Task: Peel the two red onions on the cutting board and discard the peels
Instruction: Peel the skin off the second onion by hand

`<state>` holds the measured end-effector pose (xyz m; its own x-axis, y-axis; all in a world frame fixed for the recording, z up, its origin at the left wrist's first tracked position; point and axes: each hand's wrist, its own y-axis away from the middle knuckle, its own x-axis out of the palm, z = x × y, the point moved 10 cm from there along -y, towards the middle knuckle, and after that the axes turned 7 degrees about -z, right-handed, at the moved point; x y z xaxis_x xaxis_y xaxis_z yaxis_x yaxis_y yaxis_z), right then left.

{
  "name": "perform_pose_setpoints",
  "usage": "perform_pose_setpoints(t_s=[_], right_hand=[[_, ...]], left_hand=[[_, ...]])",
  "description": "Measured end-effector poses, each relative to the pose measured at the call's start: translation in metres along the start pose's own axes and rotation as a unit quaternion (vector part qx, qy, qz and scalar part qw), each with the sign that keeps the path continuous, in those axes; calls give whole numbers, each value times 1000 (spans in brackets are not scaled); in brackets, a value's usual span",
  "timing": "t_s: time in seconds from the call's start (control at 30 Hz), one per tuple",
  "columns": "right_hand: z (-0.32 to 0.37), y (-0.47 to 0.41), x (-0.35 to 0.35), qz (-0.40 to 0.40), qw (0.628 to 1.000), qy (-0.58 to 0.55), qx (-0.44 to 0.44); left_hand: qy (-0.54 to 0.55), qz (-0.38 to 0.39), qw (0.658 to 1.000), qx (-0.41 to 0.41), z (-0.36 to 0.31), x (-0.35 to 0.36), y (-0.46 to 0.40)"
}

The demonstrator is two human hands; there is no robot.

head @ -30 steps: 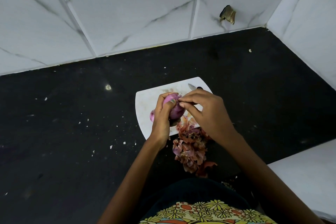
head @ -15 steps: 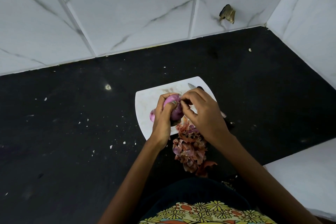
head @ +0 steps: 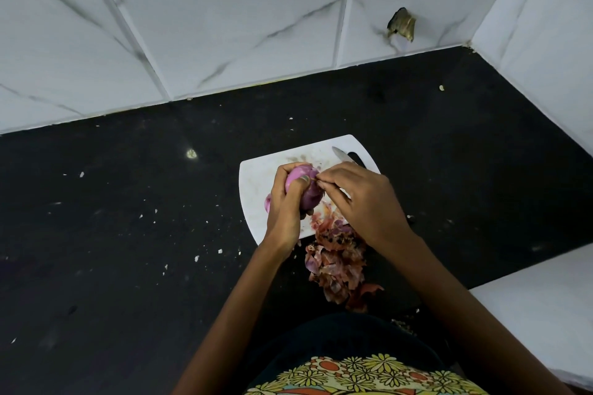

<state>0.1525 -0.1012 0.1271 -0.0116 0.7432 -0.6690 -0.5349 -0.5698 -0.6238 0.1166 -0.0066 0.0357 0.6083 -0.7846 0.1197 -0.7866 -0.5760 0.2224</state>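
**A:** Papery red-brown is what lies nearest you: the heap of peels [head: 337, 263], spilling from the near edge of the cutting board [head: 256, 176] onto the black counter [head: 128, 234] towards your body. None of it is discarded yet, as far as I can see, and I can't spot a bin anywhere.

**B:** And the onions themselves?

**A:** Next up from the heap, your left hand [head: 285, 212] is wrapped round one onion [head: 305, 186], held up over the board. Its upper face shows smooth pink-purple, so I'd judge most of the dry skin is off. Your right hand [head: 362, 199] has its fingertips [head: 321, 178] pinched together right against the onion's top, apparently nipping a last scrap of skin or the tip; what sits between them is too small to tell.

**B:** The second one?

**A:** A sliver of pink, the second onion [head: 267, 202], peeks out on the board just behind your left wrist. What shows looks bare, but most of it is hidden, so I can't say it's fully peeled.

**B:** Anything beyond that?

**A:** At the far end of the board lies a knife [head: 343, 155], untouched by either hand, then bare counter with pale crumbs, then the tiled wall [head: 224, 26].

**B:** So what's left?

**A:** By my reckoning, finish this onion, check the other, then gather the heap and throw it away. The peeling is nearly done; the discarding hasn't begun.
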Motion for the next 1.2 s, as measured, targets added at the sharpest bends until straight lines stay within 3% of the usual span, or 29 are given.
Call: perform_pose_setpoints(t_s=[0.33,0.5,0.7,0.97,1.03,1.2], right_hand=[[0,-2,8,-12,998,58,-3],[-15,1,8,-42,993,-28,106],[-44,17,16,-50,910,-229,342],[-55,31,28,-82,777,-415,467],[-60,34,22,-93,791,-391,461],[-62,38,6,-42,904,-226,359]], left_hand=[[-15,-6,1000,18,4,-1,-1],[19,0,1000,-2,10,3,-1],[72,4,997,-16,15,2,-1],[215,-14,972,-93,27,0,-5],[235,-4,968,-92,22,1,-4],[233,15,968,-90,19,2,-3]])
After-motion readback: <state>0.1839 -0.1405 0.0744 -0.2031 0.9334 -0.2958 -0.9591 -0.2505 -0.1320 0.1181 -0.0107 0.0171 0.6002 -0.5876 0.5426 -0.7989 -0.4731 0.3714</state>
